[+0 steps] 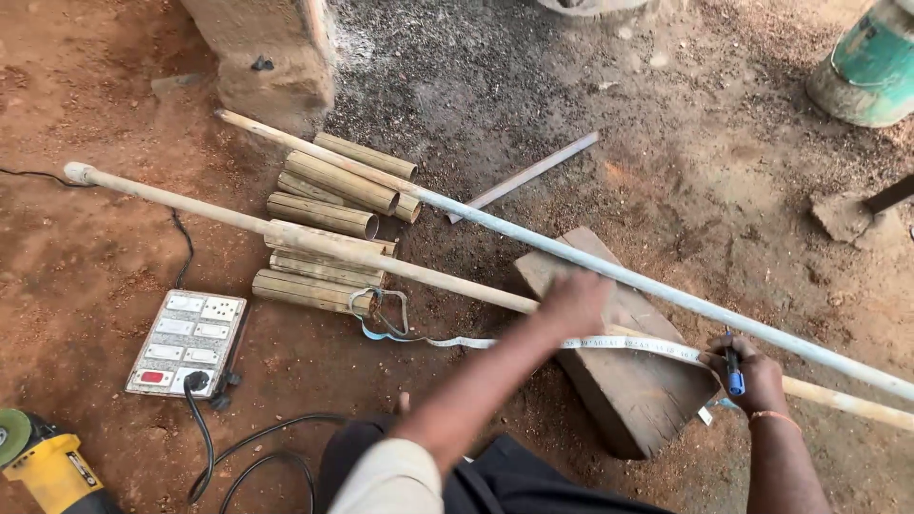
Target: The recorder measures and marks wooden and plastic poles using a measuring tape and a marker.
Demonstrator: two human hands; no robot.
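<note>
The left hand (pixel 574 303) lies flat, palm down and released, pressing a white measuring tape (pixel 533 342) against the long tan pipe (pixel 314 246) where the pipe crosses the wooden block (pixel 624 381). The hand is blurred, so the fingers cannot be told apart. The right hand (pixel 747 373), past the far end of the block from the left hand, is clenched on a blue marker (pixel 733 373) and pins the tape's other end near the same pipe. The tape runs along the top of the block between the two hands, and its free end trails away from the block to a metal ring (pixel 383 312) on the dirt floor (pixel 95 247).

A grey pipe (pixel 666 290) lies just behind the tan one, also resting across the block. Beyond the ring from the block sits a heap of short cut pipe pieces (pixel 328 214), under both long pipes. Farther that way lies a white switch board (pixel 188 341) with a black cable (pixel 205 438) plugged in, and beyond it a yellow angle grinder (pixel 43 466). A thin flat bar (pixel 528 175) lies on the ground behind the block, well apart from it
</note>
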